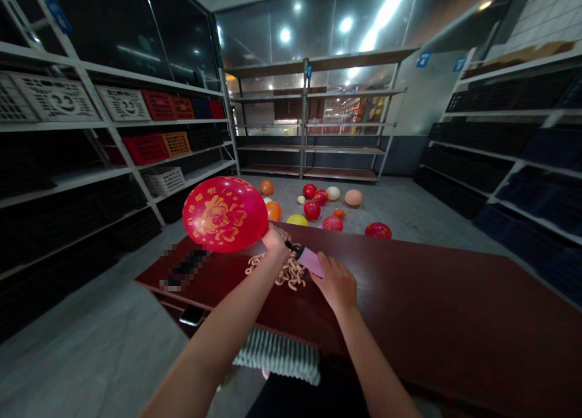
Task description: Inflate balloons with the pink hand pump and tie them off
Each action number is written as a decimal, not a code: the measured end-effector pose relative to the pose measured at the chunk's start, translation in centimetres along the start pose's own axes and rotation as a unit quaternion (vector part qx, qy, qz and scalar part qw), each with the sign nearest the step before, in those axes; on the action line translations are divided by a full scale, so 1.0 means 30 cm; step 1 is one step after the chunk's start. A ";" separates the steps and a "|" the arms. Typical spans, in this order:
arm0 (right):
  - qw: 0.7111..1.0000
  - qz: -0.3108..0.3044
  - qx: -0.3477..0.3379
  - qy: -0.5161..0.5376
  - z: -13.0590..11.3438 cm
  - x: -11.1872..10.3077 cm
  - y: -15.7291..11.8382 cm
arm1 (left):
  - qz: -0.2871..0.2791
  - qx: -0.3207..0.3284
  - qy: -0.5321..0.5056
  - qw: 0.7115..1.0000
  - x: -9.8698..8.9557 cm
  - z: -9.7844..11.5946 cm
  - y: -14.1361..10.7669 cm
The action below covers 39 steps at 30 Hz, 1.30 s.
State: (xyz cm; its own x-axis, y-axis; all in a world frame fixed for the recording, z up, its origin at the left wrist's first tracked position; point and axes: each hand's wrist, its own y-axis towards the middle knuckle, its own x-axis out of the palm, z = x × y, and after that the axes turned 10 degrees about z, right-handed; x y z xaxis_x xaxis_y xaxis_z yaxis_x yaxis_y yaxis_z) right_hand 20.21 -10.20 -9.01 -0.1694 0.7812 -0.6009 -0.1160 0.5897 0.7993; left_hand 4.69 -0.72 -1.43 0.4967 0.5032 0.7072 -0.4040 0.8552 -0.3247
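A big inflated red balloon [226, 214] with gold print is at the left, its neck end at my left hand [276, 241], whose fingers are closed round it. My right hand [335, 280] is wrapped round a pink tool [311, 262] with a black end. That black end reaches to my left hand, where the contact point is hidden by the fingers. Below my hands, a pile of beige uninflated balloons [291, 274] lies on the dark red table [409, 285].
Several balloons, including an orange one [273, 211] and a yellow one [297, 220], lie on the floor beyond the table. A pixelated dark object [185, 269] is at the table's left. Shelves with crates [144, 149] line the left side. A striped cloth [279, 352] hangs near my lap.
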 end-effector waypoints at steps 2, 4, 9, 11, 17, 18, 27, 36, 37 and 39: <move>1.000 -0.004 -0.010 -0.002 -0.002 -0.003 -0.005 | 0.048 0.014 -0.010 0.999 -0.012 0.048 0.008; 1.000 -0.004 -0.021 0.000 -0.004 -0.008 -0.009 | 0.079 0.025 -0.022 0.996 -0.024 0.108 0.016; 0.999 0.000 -0.049 0.018 -0.011 -0.017 -0.015 | 0.099 0.049 -0.044 0.993 -0.069 0.281 0.037; 0.998 0.000 -0.055 0.026 -0.015 -0.015 -0.015 | 0.096 0.059 -0.049 0.992 -0.082 0.343 0.044; 0.998 0.004 -0.052 0.043 -0.019 -0.006 -0.011 | 0.071 0.083 -0.047 0.993 -0.053 0.419 0.040; 0.998 0.005 -0.039 0.042 -0.017 -0.007 -0.010 | 0.060 0.091 -0.047 0.993 -0.041 0.415 0.037; 0.994 0.022 0.076 0.070 0.022 0.004 -0.002 | -0.076 0.163 -0.031 0.983 0.107 0.204 -0.090; 0.990 -0.071 0.112 0.055 0.028 -0.015 0.016 | -0.030 0.100 -0.004 0.994 0.076 -0.069 -0.125; 0.990 -0.086 0.102 0.054 0.029 -0.017 0.020 | -0.017 0.091 -0.001 0.996 0.060 -0.071 -0.112; 0.989 -0.113 0.076 0.054 0.029 -0.015 0.025 | 0.011 0.067 0.002 0.998 0.032 -0.061 -0.094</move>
State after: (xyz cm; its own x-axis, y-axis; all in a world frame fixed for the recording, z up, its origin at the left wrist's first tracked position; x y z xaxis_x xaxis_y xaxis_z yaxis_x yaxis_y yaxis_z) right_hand 21.05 -9.91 -8.14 -0.2609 0.6044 -0.7528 -0.0154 0.7771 0.6292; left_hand 7.71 -2.43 -0.98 0.4889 0.5222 0.6988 -0.5141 0.8196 -0.2528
